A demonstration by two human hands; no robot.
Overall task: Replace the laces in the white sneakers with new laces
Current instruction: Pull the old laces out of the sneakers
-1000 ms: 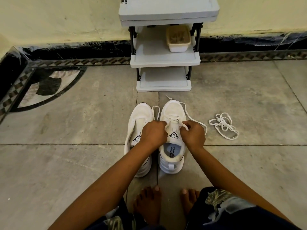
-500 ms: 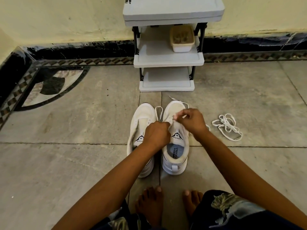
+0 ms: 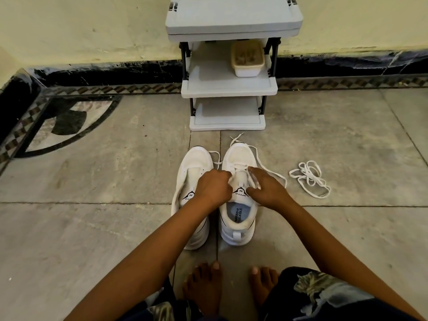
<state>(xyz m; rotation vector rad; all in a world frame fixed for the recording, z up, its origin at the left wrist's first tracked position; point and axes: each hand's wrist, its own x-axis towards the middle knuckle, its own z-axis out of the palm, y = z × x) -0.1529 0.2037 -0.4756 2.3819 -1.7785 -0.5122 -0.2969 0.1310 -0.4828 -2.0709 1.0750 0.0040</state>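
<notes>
The stone floor point(image 3: 104, 228) fills most of your view, and it carries everything you are working with. At its far edge, against the wall, stands a grey shelf rack point(image 3: 234, 17).

In front of the rack the two white sneakers sit side by side, toes pointing away from you. The left sneaker point(image 3: 196, 163) shows no lace across its tongue. The right sneaker point(image 3: 240, 156) is just beside it, and both of your hands are on this one.

Your left hand point(image 3: 213, 186) reaches across the left sneaker to the near eyelets of the right sneaker. Its fingers are curled tight and pinch the lace point(image 3: 266, 167) there. Your right hand point(image 3: 268, 188) lies over the other side of the same eyelets, thumb stretched towards the tongue. Its fingers are blurred, so you cannot tell whether they have hold of the lace or only touch it.

Your bare feet point(image 3: 203, 286) rest on the floor near the heels of the sneakers.

The lace crosses the front eyelets of the right sneaker. One free end trails past the toe and another loops out on the floor to the right.

A loose lace point(image 3: 308, 177) lies in a tangled bundle on the floor, to the right of the right sneaker and apart from it.

A small cream tub point(image 3: 247, 59) stands on the rack's middle shelf, at its right side.
</notes>
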